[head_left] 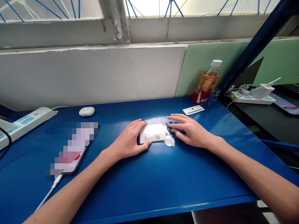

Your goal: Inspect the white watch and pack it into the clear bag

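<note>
A small flat packet (153, 133) with a white printed label and a square code lies at the middle of the blue table. Its left end is between the thumb and fingers of my left hand (129, 138). At the packet's right end is a clear plastic piece (169, 140) with small silvery bits in it; its exact kind I cannot make out. My right hand (190, 130) rests just right of this plastic, fingers spread and pointing left. Its fingertips are at or very close to the plastic; contact is unclear.
On the left lie a charging phone (79, 149), a white earbud case (87, 111) and a power strip (28, 123). A white card (193, 109) and a drink bottle (205, 84) are at the back right, before a slanted blue post (252, 46). The table (163, 183) ends in front.
</note>
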A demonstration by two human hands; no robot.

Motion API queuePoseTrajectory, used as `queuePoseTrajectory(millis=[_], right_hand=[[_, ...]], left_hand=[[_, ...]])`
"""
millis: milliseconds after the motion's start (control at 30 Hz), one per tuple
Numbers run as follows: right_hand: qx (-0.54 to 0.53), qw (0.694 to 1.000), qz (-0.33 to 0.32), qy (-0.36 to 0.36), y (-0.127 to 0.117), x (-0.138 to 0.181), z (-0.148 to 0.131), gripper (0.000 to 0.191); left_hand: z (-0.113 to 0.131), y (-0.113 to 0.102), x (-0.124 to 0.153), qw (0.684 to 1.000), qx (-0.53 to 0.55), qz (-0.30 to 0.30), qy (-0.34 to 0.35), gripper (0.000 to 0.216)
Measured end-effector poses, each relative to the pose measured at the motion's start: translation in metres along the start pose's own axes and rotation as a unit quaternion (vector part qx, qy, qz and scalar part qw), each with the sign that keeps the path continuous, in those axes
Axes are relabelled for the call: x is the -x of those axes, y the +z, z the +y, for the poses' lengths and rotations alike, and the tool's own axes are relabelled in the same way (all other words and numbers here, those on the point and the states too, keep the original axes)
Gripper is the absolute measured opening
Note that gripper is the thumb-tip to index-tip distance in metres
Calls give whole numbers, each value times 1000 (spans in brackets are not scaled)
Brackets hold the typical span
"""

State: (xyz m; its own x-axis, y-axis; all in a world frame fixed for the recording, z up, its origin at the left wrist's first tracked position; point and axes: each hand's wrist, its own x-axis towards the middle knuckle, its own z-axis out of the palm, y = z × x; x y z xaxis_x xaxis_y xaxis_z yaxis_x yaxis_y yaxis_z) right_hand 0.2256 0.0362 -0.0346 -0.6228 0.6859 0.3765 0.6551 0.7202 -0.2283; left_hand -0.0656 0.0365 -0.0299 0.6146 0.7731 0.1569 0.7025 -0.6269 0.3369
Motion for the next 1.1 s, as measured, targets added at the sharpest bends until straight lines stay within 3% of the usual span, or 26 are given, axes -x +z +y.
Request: queuePoseTrajectory(millis=[167,333,467,733,833,933,1100], right_hand=[[-23,1000,-3,-5,2,-2,1,23],[-54,999,-1,-5,5,-2,0,28],[-71,997,6,5,9,-2,-3,32],[-75,997,30,-10,8,-2,-1,20],[-59,998,15,-26,-5,-3,4,15],[-89,995,-42,-29,-20,-4,13,16],[-110,988,-105,24,-33,-1,24,22]], left_hand=[[5,2,-2,1000,-20,-15,1,61],[8,7,-5,998,-45,-48,-3,76],[8,9,-6,997,-50,-51,-3,70],[9,10,-6,999,-38,-33,-6,64],[9,9,-6,999,-35,-32,-8,63],[9,9,-6,999,-33,-31,-12,63],[9,9,-6,999,-22,-32,-19,64]])
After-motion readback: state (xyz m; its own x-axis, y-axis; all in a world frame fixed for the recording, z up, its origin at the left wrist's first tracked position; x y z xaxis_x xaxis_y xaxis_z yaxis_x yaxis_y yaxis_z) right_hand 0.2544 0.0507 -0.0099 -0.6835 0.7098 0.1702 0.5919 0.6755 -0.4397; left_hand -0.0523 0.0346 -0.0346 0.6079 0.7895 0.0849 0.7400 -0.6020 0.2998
